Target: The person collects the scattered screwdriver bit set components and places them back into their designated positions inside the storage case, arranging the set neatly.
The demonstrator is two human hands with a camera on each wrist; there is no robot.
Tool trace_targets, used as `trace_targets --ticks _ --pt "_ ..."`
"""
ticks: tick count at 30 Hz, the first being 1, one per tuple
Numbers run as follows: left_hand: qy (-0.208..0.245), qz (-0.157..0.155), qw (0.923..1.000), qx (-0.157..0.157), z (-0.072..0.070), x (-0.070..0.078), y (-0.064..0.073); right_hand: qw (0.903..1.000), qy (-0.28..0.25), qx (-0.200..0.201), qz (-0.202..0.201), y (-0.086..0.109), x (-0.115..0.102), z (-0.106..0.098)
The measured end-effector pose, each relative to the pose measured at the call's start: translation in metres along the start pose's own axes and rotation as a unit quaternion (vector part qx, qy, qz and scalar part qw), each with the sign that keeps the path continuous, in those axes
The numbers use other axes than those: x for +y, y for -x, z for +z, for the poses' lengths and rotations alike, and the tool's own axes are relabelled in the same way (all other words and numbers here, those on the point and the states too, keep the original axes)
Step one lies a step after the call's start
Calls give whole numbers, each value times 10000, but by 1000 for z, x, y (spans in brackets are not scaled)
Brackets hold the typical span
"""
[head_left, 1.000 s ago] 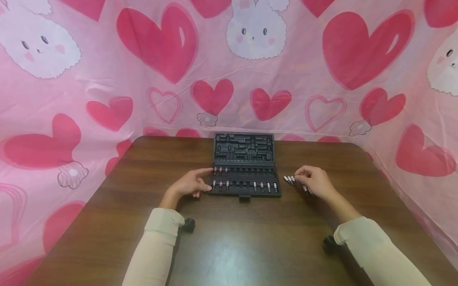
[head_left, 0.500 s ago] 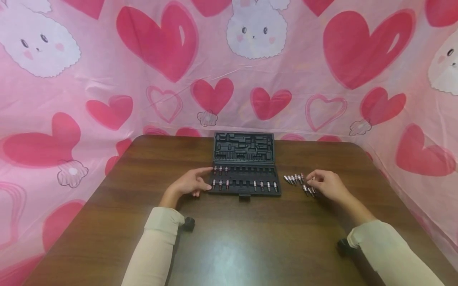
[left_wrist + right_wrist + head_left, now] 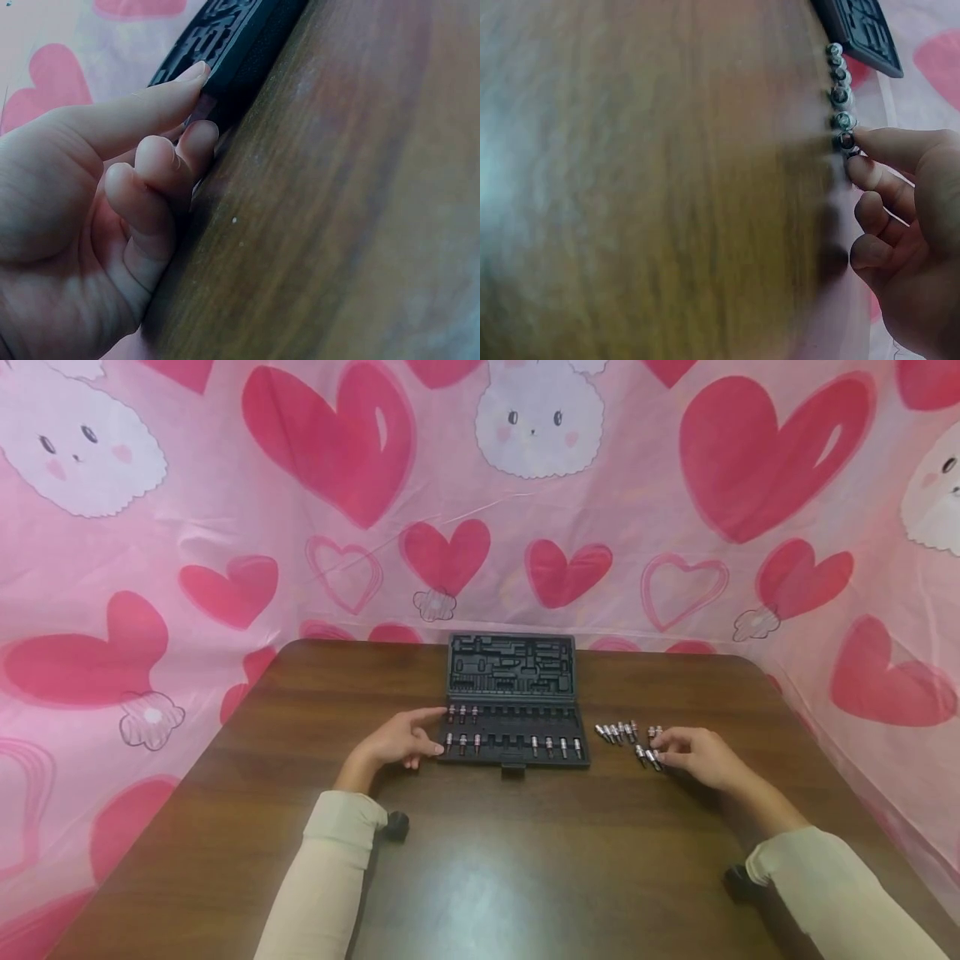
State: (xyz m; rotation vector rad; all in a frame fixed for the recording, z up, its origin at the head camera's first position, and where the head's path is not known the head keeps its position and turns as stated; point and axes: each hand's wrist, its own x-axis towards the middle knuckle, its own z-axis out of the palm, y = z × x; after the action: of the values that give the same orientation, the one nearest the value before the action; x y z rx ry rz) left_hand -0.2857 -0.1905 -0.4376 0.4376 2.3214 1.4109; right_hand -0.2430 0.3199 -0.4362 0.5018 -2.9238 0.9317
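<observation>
A black bit socket case point(image 3: 517, 727) lies open on the table, its lid raised at the back. Chrome bit sockets point(image 3: 462, 744) fill slots at the left of both rows, and several more occupy the front row's right end. My left hand point(image 3: 397, 742) grips the case's left edge, thumb at the front corner and index finger farther back. In the left wrist view the thumb point(image 3: 191, 79) lies on the rim, other fingers curled beside it. Right of the case, loose bit sockets point(image 3: 617, 732) lie grouped. My right hand point(image 3: 697, 756) pinches a bit socket point(image 3: 847, 141) among them.
The brown wooden table point(image 3: 465, 860) reaches back to a pink cloth point(image 3: 517, 585) printed with hearts and rabbits. Black wrist cameras point(image 3: 396, 827) sit at both cuffs. The case's lid point(image 3: 512, 667) stands near the table's back edge.
My right hand has moved right and a little nearer along the loose bit sockets, leaving more of them uncovered. My left hand has stayed at the case.
</observation>
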Motion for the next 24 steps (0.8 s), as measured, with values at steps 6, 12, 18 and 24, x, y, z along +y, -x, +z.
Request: trace_targets --ticks 6,12,18,24 --pt "5 -24 10000 11 -1 -1 0 10000 -28 -24 -7 2 2 0" --pt "5 -60 10000 9 -1 -1 0 10000 32 8 -48 3 3 1" --pt "40 -131 9999 29 -1 -2 1 9999 58 -36 -74 2 3 3" --pt "33 -60 10000 -27 -1 -3 0 9999 49 75 -58 4 4 4"
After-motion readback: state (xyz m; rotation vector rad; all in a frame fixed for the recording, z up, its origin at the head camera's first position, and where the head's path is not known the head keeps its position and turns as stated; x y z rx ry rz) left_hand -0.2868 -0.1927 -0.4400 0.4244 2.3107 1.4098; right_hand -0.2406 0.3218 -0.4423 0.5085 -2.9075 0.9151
